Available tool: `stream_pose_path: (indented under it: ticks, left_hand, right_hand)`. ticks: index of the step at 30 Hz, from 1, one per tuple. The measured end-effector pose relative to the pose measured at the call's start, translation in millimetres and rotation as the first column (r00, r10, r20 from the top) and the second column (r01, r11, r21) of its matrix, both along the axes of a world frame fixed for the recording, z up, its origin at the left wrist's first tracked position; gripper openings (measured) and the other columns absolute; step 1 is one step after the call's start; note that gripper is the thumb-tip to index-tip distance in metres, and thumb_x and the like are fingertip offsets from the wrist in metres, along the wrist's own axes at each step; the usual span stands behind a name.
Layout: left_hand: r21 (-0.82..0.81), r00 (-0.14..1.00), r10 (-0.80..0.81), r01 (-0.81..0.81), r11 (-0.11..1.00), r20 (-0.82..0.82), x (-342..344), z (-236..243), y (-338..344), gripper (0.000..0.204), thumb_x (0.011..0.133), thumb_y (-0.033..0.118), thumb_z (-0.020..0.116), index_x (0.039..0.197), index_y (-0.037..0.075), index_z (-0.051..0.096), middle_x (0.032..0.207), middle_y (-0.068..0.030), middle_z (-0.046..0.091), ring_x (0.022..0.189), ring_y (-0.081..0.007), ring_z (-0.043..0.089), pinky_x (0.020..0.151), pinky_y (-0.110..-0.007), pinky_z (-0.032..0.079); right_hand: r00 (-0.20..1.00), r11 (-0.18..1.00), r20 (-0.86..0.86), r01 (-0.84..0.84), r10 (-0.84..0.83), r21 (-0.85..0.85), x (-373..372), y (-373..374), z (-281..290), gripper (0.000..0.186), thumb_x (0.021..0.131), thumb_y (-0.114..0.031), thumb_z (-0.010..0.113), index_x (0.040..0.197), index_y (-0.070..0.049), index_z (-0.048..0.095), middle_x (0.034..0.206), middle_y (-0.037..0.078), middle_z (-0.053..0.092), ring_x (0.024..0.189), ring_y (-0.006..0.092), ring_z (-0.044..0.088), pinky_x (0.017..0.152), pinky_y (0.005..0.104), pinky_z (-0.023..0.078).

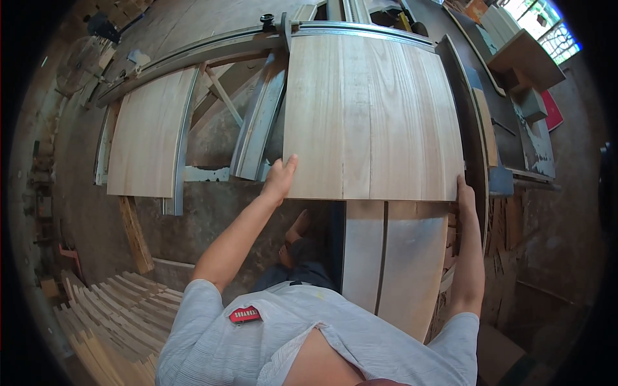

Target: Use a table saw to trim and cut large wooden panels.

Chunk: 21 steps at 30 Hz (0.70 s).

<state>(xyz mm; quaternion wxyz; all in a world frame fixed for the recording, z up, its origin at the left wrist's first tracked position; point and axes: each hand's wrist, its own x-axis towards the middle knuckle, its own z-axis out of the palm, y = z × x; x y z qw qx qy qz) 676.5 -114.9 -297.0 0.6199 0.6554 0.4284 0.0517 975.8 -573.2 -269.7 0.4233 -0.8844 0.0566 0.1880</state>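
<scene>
A wide, pale wooden panel made of joined boards lies in front of me, its far edge against the metal fence of a saw-like machine. My left hand grips its near left corner, the thumb on top and the other fingers mostly hidden at the edge. At the near right corner my right hand holds the panel's side edge, with some fingers out of sight. Below the panel's near edge a smooth metal table with a dark slot shows.
Another wooden panel rests on a metal frame to the left. An angled metal rail stands between the panels. Stacked wood strips lie at lower left. A dark bench with boards and boxes runs along the right. A fan stands far left.
</scene>
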Motion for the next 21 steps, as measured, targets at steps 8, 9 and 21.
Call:
stream_pose_path:
  ticks: [8, 9, 21]
  left_hand:
    - [0.238, 0.980, 0.071, -0.025, 0.971, -0.187, -17.0, 14.6, 2.6, 0.060, 0.098, 0.049, 0.052, 0.112, -0.009, 0.062, 0.107, -0.0308, 0.067, 0.106, -0.0441, 0.063, 0.090, -0.047, 0.048]
    - [0.237, 0.980, 0.067, -0.021, 0.971, -0.188, -19.4, 15.0, 2.5, 0.060, 0.098, 0.049, 0.052, 0.112, -0.009, 0.062, 0.107, -0.0308, 0.067, 0.106, -0.0441, 0.063, 0.090, -0.047, 0.048]
    - [-0.028, 0.997, 0.069, -0.069, 0.997, 0.028, 30.1, -38.0, -26.9, 0.064, 0.100, 0.046, 0.054, 0.130, -0.010, 0.047, 0.130, -0.0242, 0.056, 0.121, -0.0307, 0.055, 0.102, -0.041, 0.044]
  right_hand:
    - [0.987, 0.984, -0.079, 0.126, -0.136, -0.127, -42.3, 8.5, -0.6, 0.090, 0.095, -0.069, 0.043, 0.119, 0.016, 0.059, 0.107, 0.022, 0.067, 0.092, 0.0333, 0.067, 0.066, 0.0440, 0.057]
    - [0.988, 0.983, -0.071, 0.127, -0.137, -0.130, -47.3, 10.8, 1.5, 0.088, 0.096, -0.069, 0.042, 0.117, 0.015, 0.060, 0.106, 0.021, 0.067, 0.091, 0.0325, 0.067, 0.066, 0.0431, 0.056]
    - [0.978, 0.986, -0.137, 0.163, -0.156, 0.046, 26.5, -28.3, -4.0, 0.087, 0.093, -0.064, 0.052, 0.122, 0.017, 0.058, 0.114, 0.028, 0.066, 0.104, 0.0345, 0.065, 0.086, 0.0428, 0.050]
